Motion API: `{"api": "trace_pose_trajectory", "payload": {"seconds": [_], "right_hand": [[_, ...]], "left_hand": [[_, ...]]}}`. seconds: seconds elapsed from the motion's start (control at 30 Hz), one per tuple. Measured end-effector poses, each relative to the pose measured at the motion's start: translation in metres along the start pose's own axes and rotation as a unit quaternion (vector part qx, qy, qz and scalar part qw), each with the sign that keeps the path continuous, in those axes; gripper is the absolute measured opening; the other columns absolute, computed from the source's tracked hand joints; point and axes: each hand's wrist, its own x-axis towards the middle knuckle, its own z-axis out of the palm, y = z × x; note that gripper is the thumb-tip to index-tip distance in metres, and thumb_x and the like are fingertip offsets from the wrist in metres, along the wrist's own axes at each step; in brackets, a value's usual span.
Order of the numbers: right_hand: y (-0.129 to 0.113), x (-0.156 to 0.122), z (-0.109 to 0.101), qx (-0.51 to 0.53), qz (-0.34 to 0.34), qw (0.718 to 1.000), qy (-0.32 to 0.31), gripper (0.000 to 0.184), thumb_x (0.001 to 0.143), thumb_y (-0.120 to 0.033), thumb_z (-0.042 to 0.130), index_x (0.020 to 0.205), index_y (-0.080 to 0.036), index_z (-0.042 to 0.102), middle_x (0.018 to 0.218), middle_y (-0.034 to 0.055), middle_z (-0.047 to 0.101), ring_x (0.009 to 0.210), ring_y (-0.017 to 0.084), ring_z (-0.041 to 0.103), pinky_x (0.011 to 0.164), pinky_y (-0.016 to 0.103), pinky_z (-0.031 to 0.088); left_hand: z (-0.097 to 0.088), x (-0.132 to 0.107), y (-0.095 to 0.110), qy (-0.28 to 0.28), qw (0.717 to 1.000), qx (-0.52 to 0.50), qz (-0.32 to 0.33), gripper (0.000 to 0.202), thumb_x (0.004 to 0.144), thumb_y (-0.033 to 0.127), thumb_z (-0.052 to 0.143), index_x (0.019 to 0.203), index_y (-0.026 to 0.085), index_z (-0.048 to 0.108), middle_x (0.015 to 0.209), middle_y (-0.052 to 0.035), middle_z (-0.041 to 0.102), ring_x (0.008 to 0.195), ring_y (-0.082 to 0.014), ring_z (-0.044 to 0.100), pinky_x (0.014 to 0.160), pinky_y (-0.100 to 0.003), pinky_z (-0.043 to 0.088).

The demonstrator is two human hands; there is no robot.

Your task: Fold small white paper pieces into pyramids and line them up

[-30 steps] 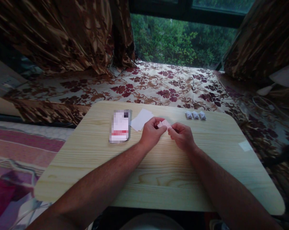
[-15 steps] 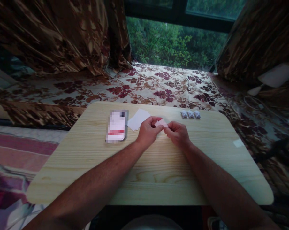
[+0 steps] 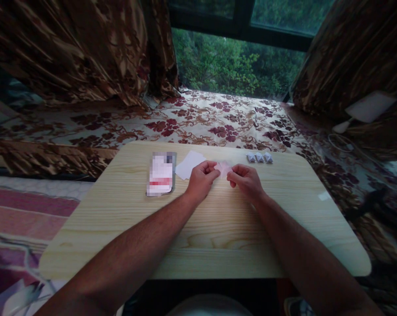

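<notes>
Over the middle of a pale wooden table [image 3: 218,237], both my hands pinch a small pink folded paper [image 3: 223,168]. My left hand [image 3: 200,180] grips its left side with fingers curled. My right hand [image 3: 246,180] grips its right side, fingers also curled. Most of the paper is hidden between the fingertips. A white sheet of paper [image 3: 189,164] lies flat just left of my left hand.
A flat packet [image 3: 160,174] lies on the table left of the white sheet. Three small folded paper pieces [image 3: 259,157] sit in a row near the far edge. A small white scrap [image 3: 323,195] lies at the right. A floral cloth [image 3: 218,118] covers the surface behind.
Both hands stayed together on the pink paper and worked it slightly; the paper now looks more bunched between the fingertips. The camera view shifted a little.
</notes>
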Motion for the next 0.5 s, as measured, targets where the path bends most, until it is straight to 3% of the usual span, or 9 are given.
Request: {"api": "trace_pose_trajectory", "payload": {"seconds": [0.13, 0.2, 0.33, 0.5], "right_hand": [[-0.014, 0.008, -0.006, 0.003, 0.035, 0.998, -0.061, 0.019, 0.072, -0.032, 0.067, 0.078, -0.014, 0.068, 0.065, 0.0018, 0.065, 0.056, 0.013, 0.058, 0.051, 0.024, 0.045], [-0.023, 0.013, -0.007, -0.023, 0.024, 0.999, -0.022, 0.024, 0.070, -0.031, 0.070, 0.087, -0.015, 0.069, 0.075, 0.0031, 0.068, 0.059, 0.013, 0.059, 0.049, 0.023, 0.044], [-0.032, 0.013, 0.004, -0.042, -0.090, 0.981, 0.167, 0.014, 0.074, -0.030, 0.067, 0.079, -0.017, 0.066, 0.065, -0.0002, 0.062, 0.054, 0.011, 0.053, 0.048, 0.024, 0.042], [-0.012, -0.001, 0.026, -0.042, -0.089, 0.987, 0.129, 0.019, 0.078, -0.031, 0.065, 0.088, -0.016, 0.071, 0.074, 0.0037, 0.070, 0.057, 0.012, 0.058, 0.051, 0.024, 0.047]], "left_hand": [[-0.002, 0.002, -0.006, 0.024, 1.000, 0.001, 0.018, 0.028, 0.068, 0.027, 0.072, 0.094, 0.016, 0.067, 0.063, 0.0057, 0.054, 0.049, -0.0061, 0.041, 0.048, -0.021, 0.031], [-0.003, 0.002, -0.006, 0.044, 0.999, 0.008, 0.029, 0.030, 0.068, 0.028, 0.072, 0.096, 0.016, 0.067, 0.065, 0.0053, 0.056, 0.051, -0.0064, 0.042, 0.050, -0.021, 0.033], [-0.004, 0.003, -0.001, 0.086, 0.995, 0.021, 0.042, 0.032, 0.067, 0.029, 0.074, 0.095, 0.016, 0.067, 0.070, 0.0033, 0.062, 0.059, -0.0090, 0.053, 0.058, -0.022, 0.041], [-0.006, 0.000, 0.001, 0.080, 0.993, 0.056, 0.065, 0.030, 0.069, 0.031, 0.075, 0.094, 0.016, 0.067, 0.073, 0.0016, 0.065, 0.062, -0.0104, 0.056, 0.060, -0.022, 0.043]]}}
